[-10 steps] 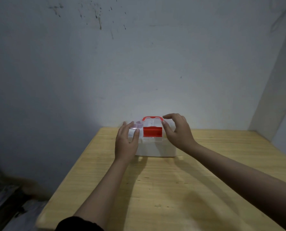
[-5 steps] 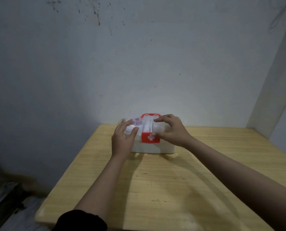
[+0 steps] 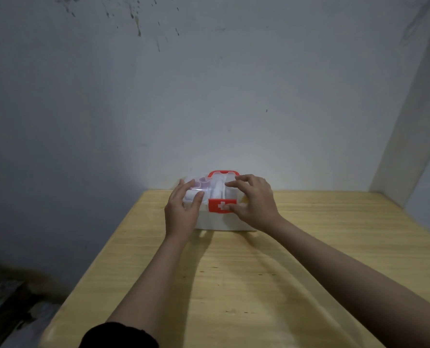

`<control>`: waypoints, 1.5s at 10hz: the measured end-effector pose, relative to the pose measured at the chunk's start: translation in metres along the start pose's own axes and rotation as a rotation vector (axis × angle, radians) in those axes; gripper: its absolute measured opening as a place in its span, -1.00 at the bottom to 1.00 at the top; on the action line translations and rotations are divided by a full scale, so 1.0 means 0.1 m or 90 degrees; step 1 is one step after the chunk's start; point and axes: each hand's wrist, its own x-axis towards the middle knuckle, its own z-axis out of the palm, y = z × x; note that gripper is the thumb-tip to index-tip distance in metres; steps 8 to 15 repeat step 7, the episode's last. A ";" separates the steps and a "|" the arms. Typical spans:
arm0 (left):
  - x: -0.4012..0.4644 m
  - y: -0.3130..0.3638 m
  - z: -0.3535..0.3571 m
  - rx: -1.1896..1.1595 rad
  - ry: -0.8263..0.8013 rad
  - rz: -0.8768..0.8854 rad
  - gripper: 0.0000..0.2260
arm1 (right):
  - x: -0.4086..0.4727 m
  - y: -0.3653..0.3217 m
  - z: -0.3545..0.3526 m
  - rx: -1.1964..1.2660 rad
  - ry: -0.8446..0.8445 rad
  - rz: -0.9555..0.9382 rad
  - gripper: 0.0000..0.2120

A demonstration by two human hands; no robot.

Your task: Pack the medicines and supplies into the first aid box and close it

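1. Fingers [image 3: 236,184] of the right hand [image 3: 255,202] curl over the top of the first aid box [image 3: 221,217], with the thumb pressing the red latch [image 3: 220,205] on its front face; this hand grips the lid and latch together.
2. The left hand [image 3: 181,209] holds the box's left end, fingers reaching up over the clear lid [image 3: 201,188] and the thumb set against the front edge, steadying it.
3. The box sits at the far end of the wooden surface [image 3: 259,285], close to the pale wall [image 3: 209,96], with its white base flat on the wood.
4. The lid lies down over the base. Through the clear plastic some pale, purplish round shapes show on the left, presumably packed supplies; what they are cannot be told.
5. A red handle [image 3: 222,172] rises at the back of the lid, untouched.
6. No loose medicines show on the surface, so packing looks finished and the step in hand seems to be the closing: the latch with its white cross sits flat against the front.
7. Whether the latch has clicked home cannot be seen. The next move likely calls for a firm thumb press on it while the left hand keeps the box from sliding toward the wall, then letting go with both hands.
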 end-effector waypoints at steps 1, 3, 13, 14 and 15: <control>0.11 -0.02 0.07 0.004 -0.010 -0.011 -0.75 | 0.08 0.10 0.03 0.014 -0.003 0.001 -0.50; 0.40 -0.08 0.30 0.010 -0.022 -0.018 -0.79 | 0.41 0.33 0.07 0.027 -0.047 0.038 -0.47; 0.45 0.21 0.08 0.069 -0.141 -0.104 -0.40 | 0.28 -0.08 -0.49 0.118 0.077 -0.021 -0.49; 0.45 0.21 0.08 0.069 -0.141 -0.104 -0.40 | 0.28 -0.08 -0.49 0.118 0.077 -0.021 -0.49; 0.45 0.21 0.08 0.069 -0.141 -0.104 -0.40 | 0.28 -0.08 -0.49 0.118 0.077 -0.021 -0.49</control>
